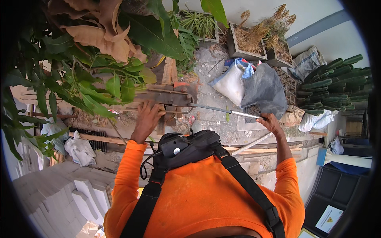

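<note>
Fingers of the right hand (271, 123) grasp the end of a metal bar (214, 108) running left from them; those of the left hand (147, 119) lie beside a rusty block (176, 98), their grip hard to tell. If the bar slips, it could pinch them. Beyond the right fingers, a dark bag (265, 88) could snag a swung bar.

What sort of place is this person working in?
Probably an outdoor yard with building work going on, judging by the stacked pale blocks at lower left, the filled white sack beyond the metal bar, and the cactus at right.
</note>
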Available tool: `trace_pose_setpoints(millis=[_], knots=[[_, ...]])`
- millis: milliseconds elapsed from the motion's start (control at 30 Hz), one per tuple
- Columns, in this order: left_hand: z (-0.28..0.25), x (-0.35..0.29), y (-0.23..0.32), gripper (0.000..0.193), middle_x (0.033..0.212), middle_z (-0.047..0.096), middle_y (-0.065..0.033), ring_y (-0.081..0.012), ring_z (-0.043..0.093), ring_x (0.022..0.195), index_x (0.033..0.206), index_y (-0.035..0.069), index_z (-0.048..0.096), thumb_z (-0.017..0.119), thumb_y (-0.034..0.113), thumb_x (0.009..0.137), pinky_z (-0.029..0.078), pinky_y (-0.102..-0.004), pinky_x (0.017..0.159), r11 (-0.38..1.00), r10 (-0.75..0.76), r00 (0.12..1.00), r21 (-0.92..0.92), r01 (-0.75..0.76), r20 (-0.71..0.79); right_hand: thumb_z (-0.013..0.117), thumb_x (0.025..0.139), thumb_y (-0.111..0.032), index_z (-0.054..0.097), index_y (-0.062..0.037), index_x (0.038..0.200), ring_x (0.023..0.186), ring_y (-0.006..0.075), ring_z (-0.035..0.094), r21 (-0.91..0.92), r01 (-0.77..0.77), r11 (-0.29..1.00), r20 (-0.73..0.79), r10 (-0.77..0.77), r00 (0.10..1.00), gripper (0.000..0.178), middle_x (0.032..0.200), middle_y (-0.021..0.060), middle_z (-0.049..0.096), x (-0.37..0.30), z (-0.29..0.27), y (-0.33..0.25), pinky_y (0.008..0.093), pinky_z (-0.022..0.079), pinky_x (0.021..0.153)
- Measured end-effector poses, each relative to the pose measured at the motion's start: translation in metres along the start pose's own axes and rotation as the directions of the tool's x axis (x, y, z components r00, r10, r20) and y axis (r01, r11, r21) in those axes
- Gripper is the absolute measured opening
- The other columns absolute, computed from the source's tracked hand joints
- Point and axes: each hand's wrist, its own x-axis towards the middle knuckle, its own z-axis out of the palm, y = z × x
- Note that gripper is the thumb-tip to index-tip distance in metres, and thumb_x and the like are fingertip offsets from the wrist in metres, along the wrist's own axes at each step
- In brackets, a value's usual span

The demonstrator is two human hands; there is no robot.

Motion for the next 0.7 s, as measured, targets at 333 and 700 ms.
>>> trace_pose_setpoints(millis=[333,700], knots=[[0.001,0.007,-0.008,0.023,0.113,0.055,-0.0148,-0.0363,0.051,0.111,0.109,0.008,0.063,0.066,0.028,0.098,0.033,-0.0517,0.097,0.991,-0.039,0.995,-0.124,0.05,0.089,0.077,0.081,-0.063,0.064,-0.004,0.078,0.065,0.0375,0.061,-0.019,-0.293,0.956,-0.24,0.28,0.93,0.06,0.064,0.0165,0.059,-0.075,0.067,-0.027,0.0453,0.045,0.062],[-0.001,0.018,-0.025,0.02,0.111,0.06,-0.0131,-0.0358,0.052,0.111,0.11,0.011,0.067,0.066,0.028,0.098,0.032,-0.0535,0.099,0.987,0.028,0.994,-0.16,-0.011,0.104,0.079,0.076,-0.066,0.06,-0.0055,0.069,0.057,0.0335,0.056,-0.066,-0.358,0.931,-0.473,0.287,0.833,0.064,0.059,0.0118,0.057,-0.112,0.088,-0.063,0.0431,0.044,0.056]])
